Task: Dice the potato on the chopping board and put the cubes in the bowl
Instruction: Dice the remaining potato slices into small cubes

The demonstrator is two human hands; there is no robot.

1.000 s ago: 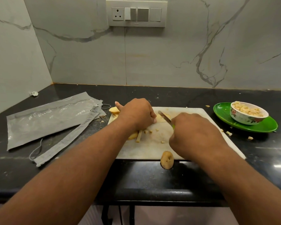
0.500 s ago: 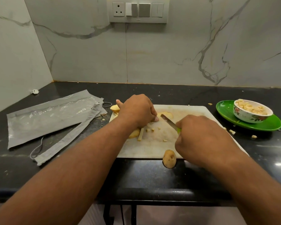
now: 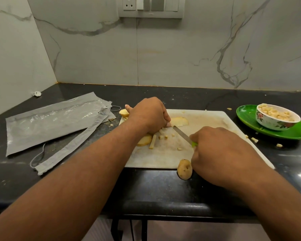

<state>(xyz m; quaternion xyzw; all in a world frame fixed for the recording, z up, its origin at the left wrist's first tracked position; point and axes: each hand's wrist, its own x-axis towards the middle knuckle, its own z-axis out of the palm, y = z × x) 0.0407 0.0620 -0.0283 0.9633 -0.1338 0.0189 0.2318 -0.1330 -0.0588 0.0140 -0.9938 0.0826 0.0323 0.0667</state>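
We hold potato strips down on the chopping board (image 3: 198, 119) with our curled left hand (image 3: 149, 115). Our right hand (image 3: 221, 150), gripping the knife (image 3: 182, 134), has drawn back from the strips since a second ago, leaving fresh cubes (image 3: 165, 135). The bowl (image 3: 276, 117) at right already holds cubes; more slices (image 3: 179, 121) await dicing.

One chopping board (image 3: 207, 119) on the worktop (image 3: 163, 188); beside it one bowl (image 3: 276, 121), one green plate (image 3: 247, 117), one knife (image 3: 182, 133), two hands, three loose cubes right of the board.
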